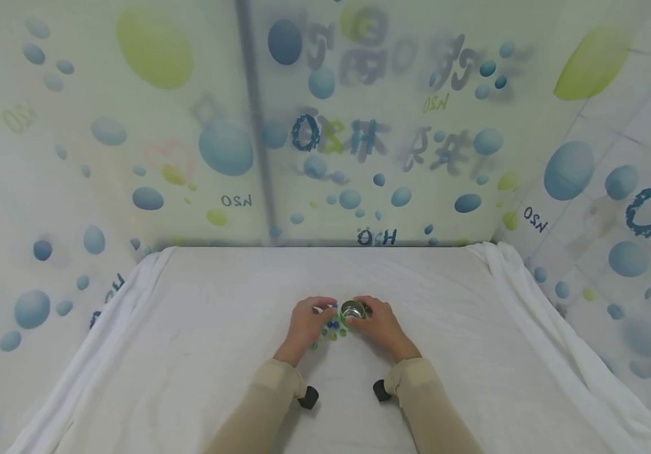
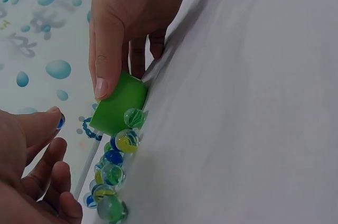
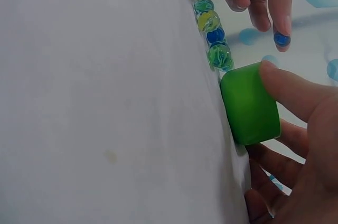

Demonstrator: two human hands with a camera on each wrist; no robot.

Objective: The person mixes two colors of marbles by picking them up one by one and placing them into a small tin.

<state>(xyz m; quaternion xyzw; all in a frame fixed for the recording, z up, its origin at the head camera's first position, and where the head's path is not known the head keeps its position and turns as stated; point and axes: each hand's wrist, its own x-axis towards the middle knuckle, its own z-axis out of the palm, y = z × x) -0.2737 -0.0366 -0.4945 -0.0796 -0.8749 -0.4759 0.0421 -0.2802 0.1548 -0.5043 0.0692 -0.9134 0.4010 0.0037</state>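
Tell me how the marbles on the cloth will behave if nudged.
The marbles would probably roll readily, being round and loose. Their smooth, glassy surface suggests they're slippery to pinch. Bunched closely, one nudged may scatter others.

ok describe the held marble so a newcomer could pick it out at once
From the white cloth, find the green cup, then the left hand beside it. That hand pinches the blue marble, raised off the cloth, while the other marbles lie on it.

A round green cup (image 3: 251,105), silvery inside, stands upright — swirled glass marbles (image 2: 112,175) cluster left of it, one blue glass marble (image 3: 282,39) raised nearby.
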